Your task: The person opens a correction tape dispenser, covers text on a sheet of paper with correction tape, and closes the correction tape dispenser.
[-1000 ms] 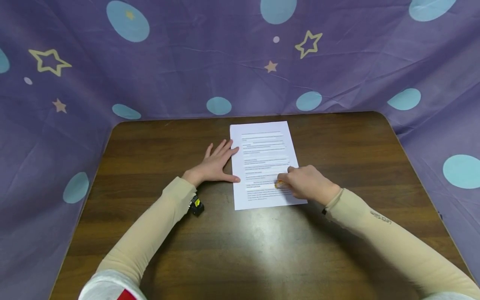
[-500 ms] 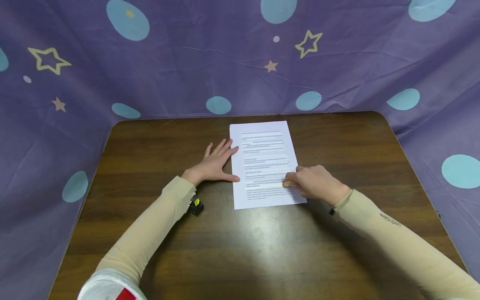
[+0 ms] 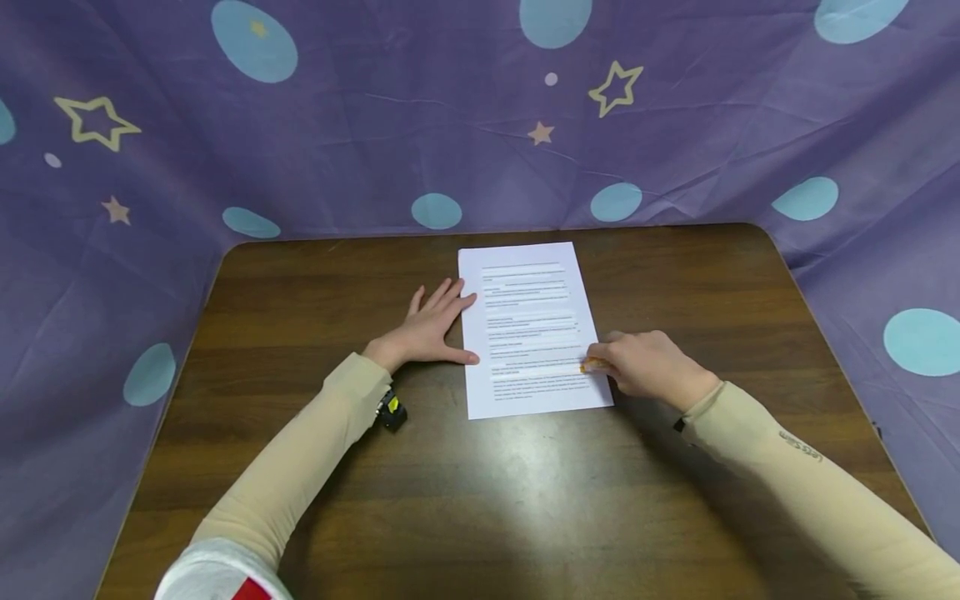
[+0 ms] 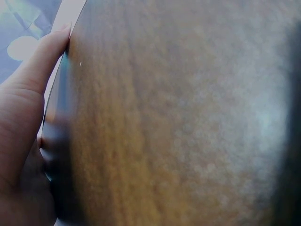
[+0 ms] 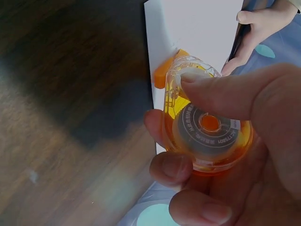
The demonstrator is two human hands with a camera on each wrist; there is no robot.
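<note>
A printed sheet of paper point(image 3: 525, 392) lies flat on the table, with white bands across several of its text lines. My left hand point(image 3: 423, 329) is spread at its left edge, thumb and fingertips resting on the margin. Near the sheet's right edge, my right hand point(image 3: 652, 367) holds an orange correction tape dispenser point(image 5: 207, 141). In the right wrist view, the thumb presses on its clear casing and the fingers curl underneath. The dispenser's orange tip point(image 5: 162, 73) overlaps the paper there. Only the left thumb point(image 4: 40, 59) and part of the hand show in the left wrist view.
The brown wooden table point(image 3: 480, 517) extends around the sheet on all sides. A purple curtain point(image 3: 375, 125) with stars and blue spots hangs behind it and along both sides.
My right hand has slid rightward across the lower part of the sheet with the correction tape dispenser, reaching near the right edge. The left hand and the paper stay in place.
</note>
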